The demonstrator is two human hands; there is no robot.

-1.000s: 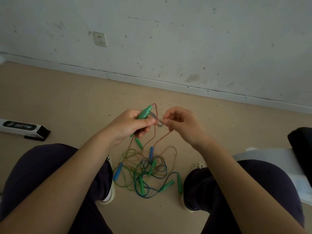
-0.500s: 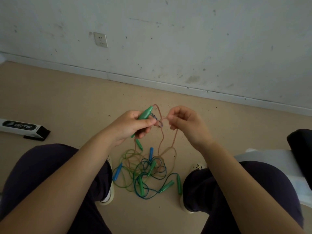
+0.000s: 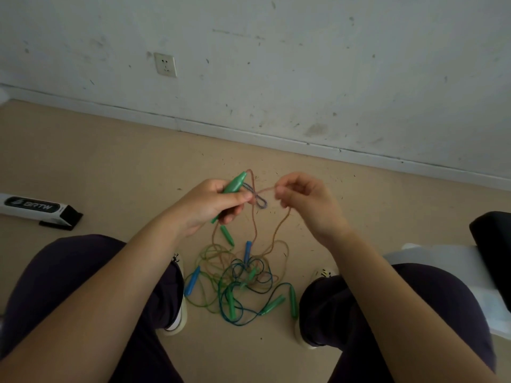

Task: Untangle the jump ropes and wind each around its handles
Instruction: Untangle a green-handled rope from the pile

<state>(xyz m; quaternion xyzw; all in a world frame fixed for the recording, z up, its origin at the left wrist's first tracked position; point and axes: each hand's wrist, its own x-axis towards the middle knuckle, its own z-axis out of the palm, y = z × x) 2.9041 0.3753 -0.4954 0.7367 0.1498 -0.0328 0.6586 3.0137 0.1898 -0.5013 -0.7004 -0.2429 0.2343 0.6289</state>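
My left hand (image 3: 210, 205) grips a green jump-rope handle (image 3: 235, 183), held slanted up over the floor. An orange rope (image 3: 265, 190) leaves the handle's tip and crosses to my right hand (image 3: 307, 200), which pinches it between thumb and fingertips. A small dark speckled loop (image 3: 260, 201) hangs between the two hands. From both hands the orange rope drops to a tangled pile of green, blue and orange ropes (image 3: 240, 280) on the floor between my feet, with several green and blue handles lying in it.
A white and black box (image 3: 33, 207) lies on the tan floor at the left. A white seat with a dark object (image 3: 492, 255) sits at the right. The white wall with a socket (image 3: 165, 64) stands behind. My knees flank the pile.
My right hand has drawn away to the right, pulling the orange rope into a longer span between the hands. The left hand has kept its hold on the green handle.
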